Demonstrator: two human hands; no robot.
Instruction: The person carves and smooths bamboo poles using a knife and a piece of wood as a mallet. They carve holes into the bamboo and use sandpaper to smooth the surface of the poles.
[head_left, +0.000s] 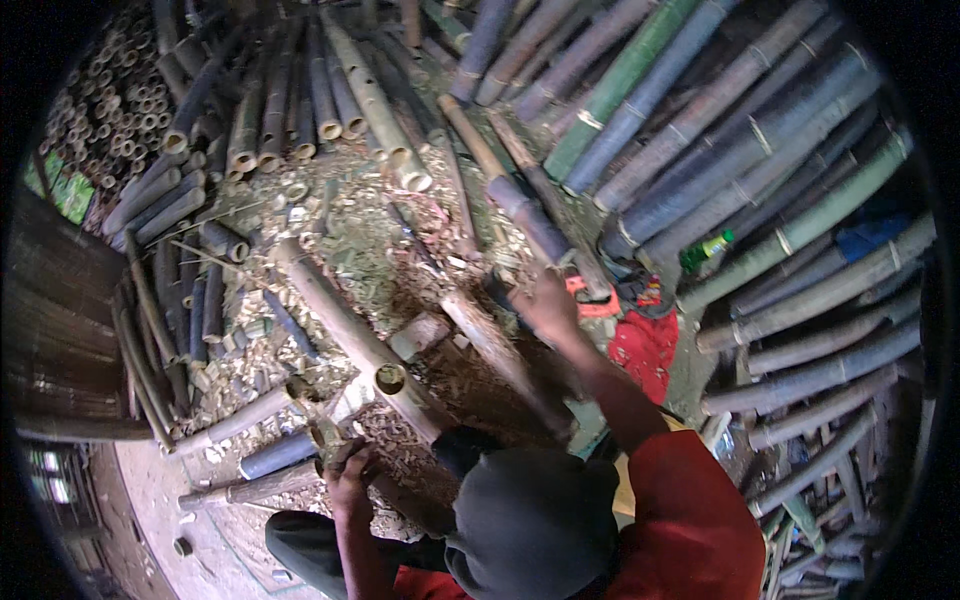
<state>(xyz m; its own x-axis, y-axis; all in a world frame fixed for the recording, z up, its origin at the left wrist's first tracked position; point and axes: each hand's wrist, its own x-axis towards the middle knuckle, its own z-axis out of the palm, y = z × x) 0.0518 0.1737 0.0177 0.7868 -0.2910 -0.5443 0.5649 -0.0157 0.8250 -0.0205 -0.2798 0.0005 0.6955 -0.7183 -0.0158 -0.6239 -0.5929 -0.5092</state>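
Observation:
My left hand [348, 472], low and left of the middle, is closed around a short piece of bamboo [326, 436]. My right hand [546, 304] is up right of the middle, its arm stretched forward. Its fingers are curled at a dark object [497, 290], perhaps a tool, whose kind I cannot make out. Between my hands a long pale bamboo pole [335, 318] lies slanted, with a round hole near its lower end. Beside it, below my right hand, rests a rough, chipped log [505, 355].
Wood chips [370, 255] cover the ground. Dark bamboo poles [700, 150] lie in rows at the right and back. A stack of cut bamboo [110, 105] fills the far left. Right of my right arm are a red cloth [645, 350] and a green bottle [706, 250].

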